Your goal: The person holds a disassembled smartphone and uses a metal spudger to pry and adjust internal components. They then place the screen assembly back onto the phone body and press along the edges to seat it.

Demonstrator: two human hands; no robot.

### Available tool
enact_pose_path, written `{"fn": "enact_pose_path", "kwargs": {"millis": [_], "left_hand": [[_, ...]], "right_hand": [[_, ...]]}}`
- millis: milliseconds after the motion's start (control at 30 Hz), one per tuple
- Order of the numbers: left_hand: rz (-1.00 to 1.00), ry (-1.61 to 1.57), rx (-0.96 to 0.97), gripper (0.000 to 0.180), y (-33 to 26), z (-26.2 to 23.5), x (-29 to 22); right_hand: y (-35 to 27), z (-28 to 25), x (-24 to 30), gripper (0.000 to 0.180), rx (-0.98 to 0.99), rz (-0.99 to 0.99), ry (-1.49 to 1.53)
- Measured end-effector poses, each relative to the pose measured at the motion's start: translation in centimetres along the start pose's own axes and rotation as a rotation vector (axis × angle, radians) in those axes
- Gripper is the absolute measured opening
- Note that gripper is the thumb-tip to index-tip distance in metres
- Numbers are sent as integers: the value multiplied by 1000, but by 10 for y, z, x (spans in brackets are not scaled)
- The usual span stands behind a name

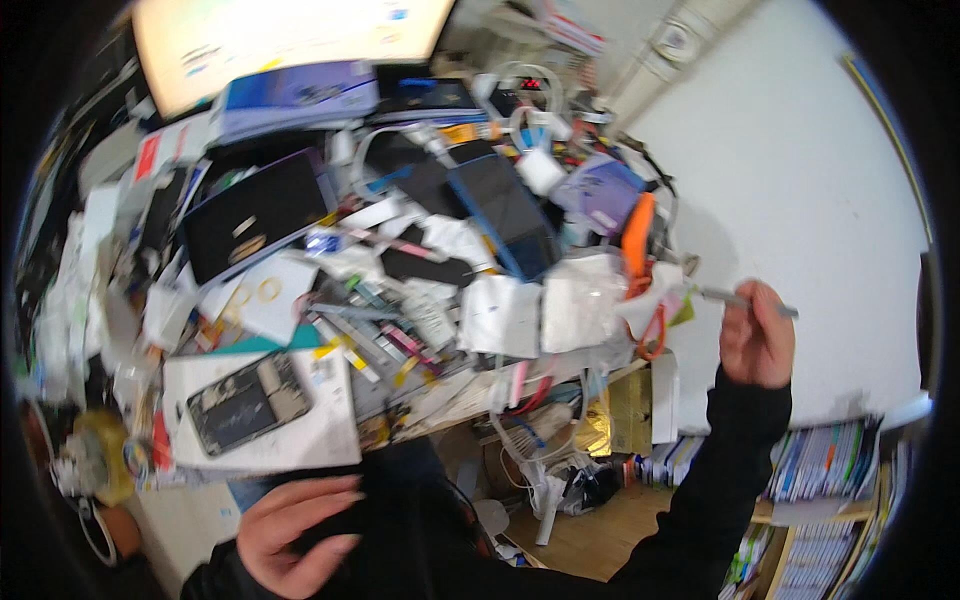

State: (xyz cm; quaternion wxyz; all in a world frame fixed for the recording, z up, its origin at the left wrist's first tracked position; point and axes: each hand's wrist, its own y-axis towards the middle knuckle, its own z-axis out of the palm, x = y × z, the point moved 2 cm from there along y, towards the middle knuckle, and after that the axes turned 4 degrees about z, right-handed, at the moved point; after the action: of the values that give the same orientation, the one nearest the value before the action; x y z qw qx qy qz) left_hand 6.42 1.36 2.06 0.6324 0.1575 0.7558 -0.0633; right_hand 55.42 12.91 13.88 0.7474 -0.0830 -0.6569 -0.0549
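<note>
My right hand (757,338) is raised at the right, beside the pale wall. Its fingers are closed round a slim grey pen-shaped tool (723,297), whose tip points left; blur hides its exact kind. Low at the front left, my left hand (292,537) has its fingers and thumb apart and nothing in them. Just beyond it, an opened phone (232,417) with dark inner parts showing lies on a white sheet (325,430) at the front left of the cluttered desk.
A dark tablet-like panel (255,220) and a blue-edged phone (508,215) lie farther back. Orange-handled tools (637,235) stand near the right edge. A lit screen (290,40) rises behind. Books (825,460) fill a shelf at the lower right.
</note>
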Motion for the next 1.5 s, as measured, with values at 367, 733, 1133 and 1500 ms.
{"fn": "enact_pose_path", "kwargs": {"millis": [367,733,1133,1500], "left_hand": [[16,-569,-104,24,19,15,31],[-175,-475,-100,35,-12,4,54],[142,-235,-171,20,10,19,77],[66,67,-166,49,22,23,52]], "right_hand": [[-115,198,-151,27,565,46,58],[-109,256,-183,19,787,-281,-75],[-82,270,-204,40,912,-350,-48],[-72,253,-212,23,899,-340,-124]]}}
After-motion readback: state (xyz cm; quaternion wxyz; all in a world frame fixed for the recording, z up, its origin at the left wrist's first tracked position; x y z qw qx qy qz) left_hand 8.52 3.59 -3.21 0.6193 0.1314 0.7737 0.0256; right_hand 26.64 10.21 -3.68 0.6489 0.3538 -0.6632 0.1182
